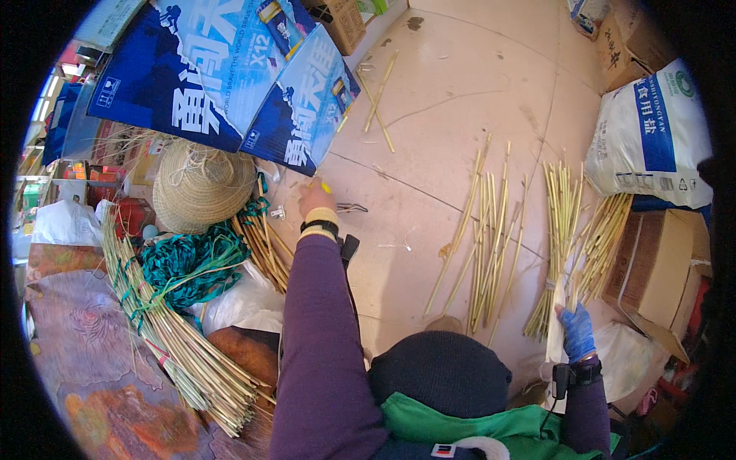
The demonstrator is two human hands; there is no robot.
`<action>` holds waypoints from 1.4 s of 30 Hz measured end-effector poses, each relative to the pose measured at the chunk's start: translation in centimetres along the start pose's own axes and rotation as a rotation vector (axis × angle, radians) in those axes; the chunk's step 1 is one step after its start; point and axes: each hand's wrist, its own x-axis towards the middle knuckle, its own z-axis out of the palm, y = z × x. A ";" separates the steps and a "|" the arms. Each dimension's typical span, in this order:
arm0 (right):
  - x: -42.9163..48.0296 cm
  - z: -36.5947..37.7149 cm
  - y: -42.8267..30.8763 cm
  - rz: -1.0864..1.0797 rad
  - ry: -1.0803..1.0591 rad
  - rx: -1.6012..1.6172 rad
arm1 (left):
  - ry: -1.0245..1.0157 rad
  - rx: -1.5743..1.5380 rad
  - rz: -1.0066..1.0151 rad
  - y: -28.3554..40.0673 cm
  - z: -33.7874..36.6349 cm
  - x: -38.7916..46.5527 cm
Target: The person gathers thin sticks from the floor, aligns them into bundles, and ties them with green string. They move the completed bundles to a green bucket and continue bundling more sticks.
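My left hand [316, 196], bare with a yellow cuff, reaches forward over the floor beside a blue printed cardboard box. A small yellow object [326, 188] shows at its fingers; its kind is unclear. Tongs or pliers-like metal tool [352, 207] lies just right of it. My right hand [577, 333], in a blue fingerless glove, grips a pale flat strip [555, 328] at the right. Beyond it stands a tied bundle of plant stalks [558, 218], with another sheaf of stalks [606, 247] leaning beside it. Loose stalks [489, 247] lie on the floor between my hands.
Blue printed cardboard [230, 63] rises at the upper left, near a woven straw hat [201, 184]. A heap of green ribbon [190, 264] and a long tied stalk bundle [190, 368] lie at left. A white sack [650, 138] and a cardboard box [655, 270] stand at right.
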 end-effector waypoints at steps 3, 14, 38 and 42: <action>0.1 0.1 0.3 0.022 -0.020 0.067 | 0.076 0.015 -0.072 -3.2 -0.7 -0.4; 0.6 1.1 -1.1 0.071 -0.054 -0.011 | 0.046 -0.213 0.631 2.5 3.5 -1.7; 1.1 2.2 0.2 0.243 -0.244 0.278 | -0.111 -0.343 0.415 13.9 6.1 -5.8; 4.6 7.1 -0.2 0.196 -0.248 0.802 | -1.152 -0.972 0.251 12.6 3.1 -20.2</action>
